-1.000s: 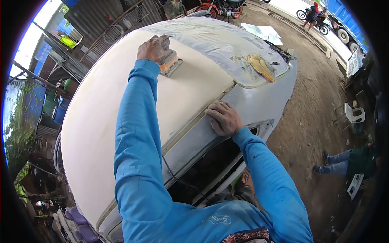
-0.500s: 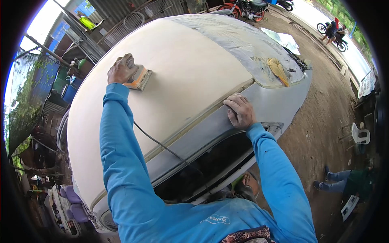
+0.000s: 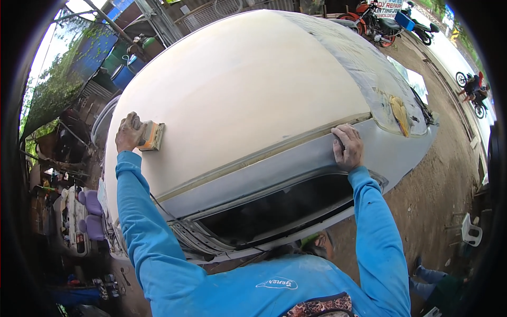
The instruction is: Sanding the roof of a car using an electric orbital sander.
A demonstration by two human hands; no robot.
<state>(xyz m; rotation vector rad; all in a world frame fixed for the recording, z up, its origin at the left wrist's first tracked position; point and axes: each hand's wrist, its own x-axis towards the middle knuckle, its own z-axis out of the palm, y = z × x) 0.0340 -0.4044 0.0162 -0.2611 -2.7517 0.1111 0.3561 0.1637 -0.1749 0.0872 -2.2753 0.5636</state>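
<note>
A pale cream car roof [image 3: 248,79] spreads out in front of me. My left hand [image 3: 130,132] is wrapped round an orange power sander [image 3: 151,136], whose flat pad lies against the roof toward its left end. The sander's dark cord [image 3: 161,207] runs down past my left sleeve to the side of the car. My right hand [image 3: 348,147] rests on the grey roof edge above the dark window opening [image 3: 280,207], with its fingers bent over the rail and no tool showing in it. A yellow glove [image 3: 400,114] lies on the covered windshield [image 3: 364,58].
Parked motorcycles [image 3: 376,26] stand beyond the windshield. A white plastic chair [image 3: 471,230] and a person in jeans [image 3: 429,280] are at the right. Purple seats [image 3: 94,214] and blue drums [image 3: 122,76] lie at the left. A corrugated wall runs behind.
My left hand has slid the sander leftward and nearer along the roof. My right hand still rests on the roof edge. The whole view has shifted toward the left.
</note>
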